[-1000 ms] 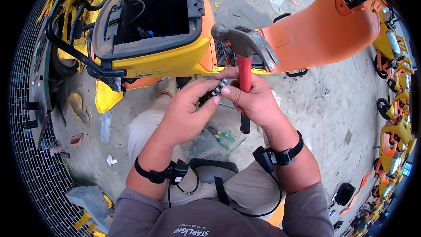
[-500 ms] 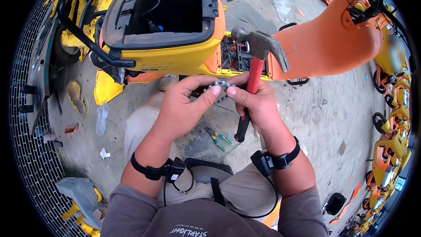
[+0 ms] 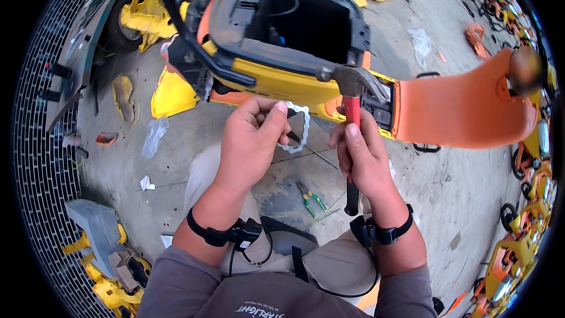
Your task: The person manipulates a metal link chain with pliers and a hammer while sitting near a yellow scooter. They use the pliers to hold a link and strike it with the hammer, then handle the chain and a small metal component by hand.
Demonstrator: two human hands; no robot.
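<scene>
Chain (image 3: 306,123): in the head view, silver links hang in an open curve just right of your left hand, in front of the yellow vehicle body; the lower end runs in behind your fingers.
Left hand (image 3: 250,134): your thumb and forefinger pinch the upper end of the links, with the other fingers curled in below.
Right hand (image 3: 366,156): closed round the hammer, thumb pressed along the red part of the handle; these fingers are near the links but apart from them.
Hammer (image 3: 352,112): held nearly upright, head at the top, claw toward the right, black butt pointing down toward your lap. You cannot tell from this angle whether its head touches the vehicle behind.
Vehicle body (image 3: 282,76): yellow and orange, lying across the space beyond your hands, with a dark open compartment on top and a broad orange panel (image 3: 459,112) to the right.
Pliers (image 3: 310,198): green-and-yellow handles, on the concrete floor (image 3: 424,200) below and between your hands, jaws parted.
Wristbands: one black strap on your left forearm (image 3: 215,212), another on your right forearm (image 3: 400,256).
Floor, left: a clear plastic bag (image 3: 154,136) near a yellowish pad (image 3: 123,99).
</scene>
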